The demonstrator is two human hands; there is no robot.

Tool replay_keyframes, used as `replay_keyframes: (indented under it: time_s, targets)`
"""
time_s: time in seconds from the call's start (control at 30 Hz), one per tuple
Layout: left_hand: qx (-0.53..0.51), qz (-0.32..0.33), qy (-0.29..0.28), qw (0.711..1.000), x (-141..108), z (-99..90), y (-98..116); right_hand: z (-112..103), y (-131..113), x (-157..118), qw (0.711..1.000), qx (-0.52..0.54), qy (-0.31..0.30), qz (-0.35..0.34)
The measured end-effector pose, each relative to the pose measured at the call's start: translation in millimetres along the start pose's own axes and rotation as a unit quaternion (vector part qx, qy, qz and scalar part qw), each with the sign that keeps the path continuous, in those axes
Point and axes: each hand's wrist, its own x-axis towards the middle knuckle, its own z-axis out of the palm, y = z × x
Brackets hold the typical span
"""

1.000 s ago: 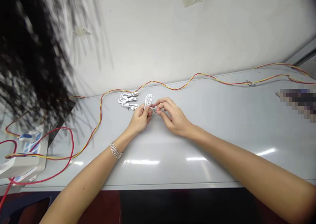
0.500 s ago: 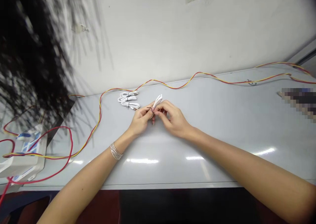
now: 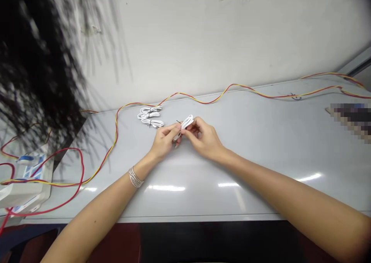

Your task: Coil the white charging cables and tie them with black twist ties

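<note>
A small bundle of white cable [image 3: 187, 121] is pinched between both hands above the grey table [image 3: 246, 131]. My left hand [image 3: 166, 138] is closed on its lower left part, thumb on top, beside the short end of a dark tie. My right hand [image 3: 204, 138] grips the same bundle from the right, its fingers curled and its thumb against the cable. Behind my left hand lie tied bundles of white cable [image 3: 150, 116], with dark ties round them.
A twisted red and yellow wire [image 3: 214, 100] runs along the table's back edge and down the left side. A white and blue device [image 3: 34, 178] with a red cable [image 3: 82, 166] stands at the left. Dark hair [image 3: 37, 62] covers the upper left. A pixelated object lies far right.
The cable bundle has tilted further right in my fingers. My left thumb has moved up onto it, and the dark tie shows less than before.
</note>
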Motion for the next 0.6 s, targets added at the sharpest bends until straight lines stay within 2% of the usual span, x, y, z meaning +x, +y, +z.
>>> replay_keyframes:
  time_s: [0.3, 0.5, 0.6]
  targets:
    - [0.010, 0.012, 0.029, 0.999, 0.9, -0.2, 2.0, -1.8, 0.3, 2.2, 0.999, 0.017, -0.040, -0.005]
    - [-0.044, -0.001, 0.027, 0.999, 2.3, -4.8, 2.9, -2.1, -0.4, 3.1, 0.999, -0.006, -0.032, 0.007]
    - [-0.075, -0.006, 0.014, 0.997, 2.7, -6.6, 4.5, -2.6, -2.0, 3.5, 0.998, -0.007, -0.060, 0.025]
